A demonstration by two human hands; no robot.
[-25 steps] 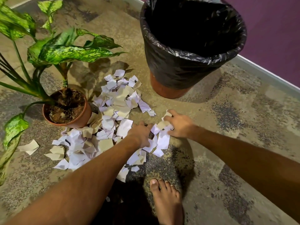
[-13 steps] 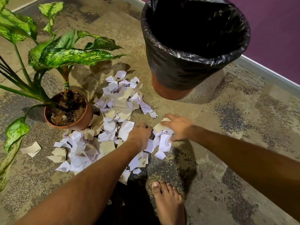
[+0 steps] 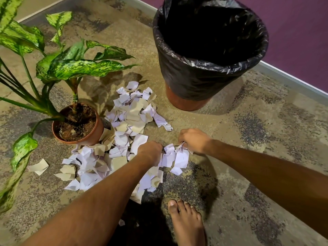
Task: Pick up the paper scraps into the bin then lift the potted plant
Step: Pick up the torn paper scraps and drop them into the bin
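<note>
Gripping paper scraps (image 3: 124, 139), right hand (image 3: 194, 141) (left hand (image 3: 150, 151) beside) near bin (image 3: 204, 82).

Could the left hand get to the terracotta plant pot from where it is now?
Probably yes: the left hand is down on the white and beige paper scraps, and only loose scraps lie between it and the terracotta plant pot.

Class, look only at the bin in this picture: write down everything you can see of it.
The bin is a round, terracotta-coloured container that narrows toward its base, standing upright on the mottled floor near the purple wall. A glossy, crinkled black liner bag is folded over its rim and covers most of the outside, leaving only a bottom band bare. Its inside looks dark; no contents can be made out. Neither hand touches it, and the paper scraps lie apart from it.
</note>
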